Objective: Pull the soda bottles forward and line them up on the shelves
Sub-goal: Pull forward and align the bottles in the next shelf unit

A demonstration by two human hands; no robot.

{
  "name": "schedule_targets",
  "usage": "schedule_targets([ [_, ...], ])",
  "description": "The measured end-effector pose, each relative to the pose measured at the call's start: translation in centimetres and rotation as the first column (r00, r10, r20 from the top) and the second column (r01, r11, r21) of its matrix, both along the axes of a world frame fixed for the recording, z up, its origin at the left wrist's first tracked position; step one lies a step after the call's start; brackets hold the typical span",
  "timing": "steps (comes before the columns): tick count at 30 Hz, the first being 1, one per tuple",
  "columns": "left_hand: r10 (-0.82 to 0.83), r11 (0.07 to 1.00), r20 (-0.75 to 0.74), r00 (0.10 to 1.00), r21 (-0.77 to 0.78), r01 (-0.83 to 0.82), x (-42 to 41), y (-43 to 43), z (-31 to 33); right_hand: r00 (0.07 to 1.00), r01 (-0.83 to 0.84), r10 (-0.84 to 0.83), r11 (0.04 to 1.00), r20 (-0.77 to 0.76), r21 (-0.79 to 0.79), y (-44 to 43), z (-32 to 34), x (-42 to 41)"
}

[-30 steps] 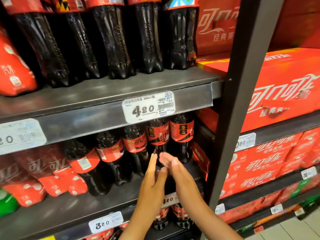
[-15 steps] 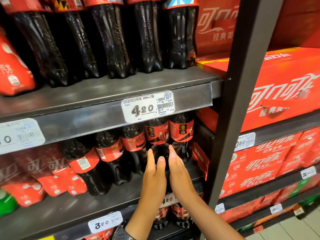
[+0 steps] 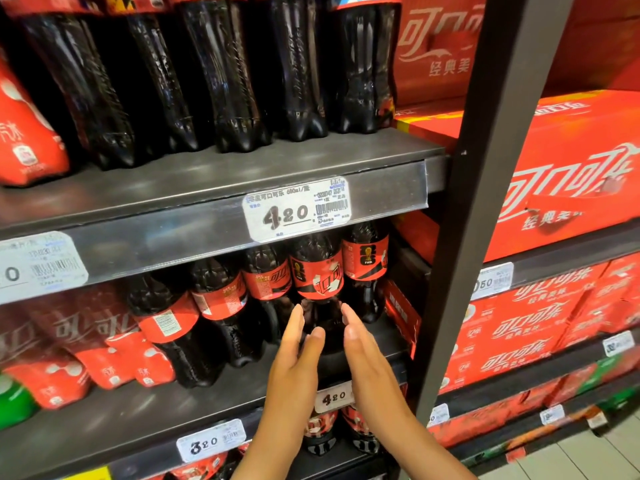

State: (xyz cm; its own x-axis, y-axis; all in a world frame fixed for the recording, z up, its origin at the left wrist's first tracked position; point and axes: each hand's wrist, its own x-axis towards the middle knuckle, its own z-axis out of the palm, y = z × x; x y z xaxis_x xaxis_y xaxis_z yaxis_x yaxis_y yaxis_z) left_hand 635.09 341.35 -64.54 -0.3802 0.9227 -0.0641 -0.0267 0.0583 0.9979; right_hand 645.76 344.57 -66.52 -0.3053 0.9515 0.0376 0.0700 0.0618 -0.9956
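Several dark cola bottles with red labels stand in a slanting row on the middle shelf (image 3: pixel 145 420). One cola bottle (image 3: pixel 320 271) stands between my two hands. My left hand (image 3: pixel 294 358) is at its left side and my right hand (image 3: pixel 363 355) at its right side, both with straight fingers on either side of its lower body. Whether the fingers touch the bottle I cannot tell. Another bottle (image 3: pixel 365 261) stands to its right, and further bottles (image 3: pixel 266 275) step back to the left.
Tall cola bottles (image 3: pixel 228 81) fill the upper shelf (image 3: pixel 207 178). Shrink-wrapped red packs (image 3: pixel 69 344) lie at the left of the middle shelf. A dark upright post (image 3: pixel 460 220) bounds the bay on the right, with red cartons (image 3: pixel 571 161) beyond it. More bottles stand below.
Both hands have gone forward and up from the shelf edge and parted, so they now flank the bottle's lower body. The bottles have not visibly moved.
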Motion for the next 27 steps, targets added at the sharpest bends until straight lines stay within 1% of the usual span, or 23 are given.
schedule_targets([
  [1,0.043,0.999,-0.050,0.998,0.021,-0.042,0.3,-0.3,-0.1,0.998,0.054,-0.055,0.998,0.005,0.023,0.3,-0.1,0.5],
  [3,0.117,0.990,-0.213,0.970,0.104,-0.096,1.2,-1.0,-0.4,0.982,0.188,-0.188,0.980,-0.008,0.073,1.0,-0.5,1.6],
  [4,0.108,0.988,-0.276,0.955,0.133,-0.074,1.8,-1.2,-0.6,0.973,0.229,-0.227,0.971,-0.026,0.076,1.4,-0.6,2.0],
  [5,0.060,0.991,-0.307,0.950,0.132,-0.020,2.5,-1.2,-0.6,0.970,0.243,-0.240,0.968,-0.047,0.067,1.7,-0.7,2.3],
  [7,-0.107,0.990,-0.275,0.956,0.061,0.128,3.8,-0.5,-0.4,0.967,0.243,-0.239,0.969,-0.087,0.037,2.3,-0.7,2.2],
  [9,-0.199,0.979,-0.198,0.960,-0.009,0.202,4.8,0.6,-0.1,0.956,0.260,-0.256,0.966,-0.142,0.004,3.1,-0.6,1.8],
  [12,-0.204,0.978,-0.076,0.976,-0.053,0.201,5.3,2.0,0.5,0.940,0.268,-0.272,0.962,-0.206,-0.051,4.3,-0.5,1.0],
  [14,-0.200,0.978,-0.034,0.979,-0.066,0.197,5.3,2.4,0.6,0.941,0.256,-0.263,0.965,-0.212,-0.057,4.4,-0.4,1.0],
  [17,-0.201,0.978,-0.026,0.979,-0.069,0.199,5.0,2.4,0.4,0.954,0.247,-0.251,0.968,-0.163,-0.047,3.3,-1.2,1.2],
  [21,-0.240,0.970,-0.063,0.969,-0.053,0.237,5.1,1.6,0.1,0.961,0.260,-0.254,0.964,-0.108,0.051,1.9,-1.6,1.3],
  [25,-0.218,0.976,-0.075,0.973,-0.041,0.215,5.3,1.6,0.3,0.965,0.231,-0.230,0.973,-0.127,-0.008,3.5,0.5,1.5],
  [27,-0.224,0.974,-0.062,0.973,-0.027,0.223,5.2,1.9,0.6,0.963,0.235,-0.233,0.972,-0.134,0.005,3.4,0.7,1.4],
])
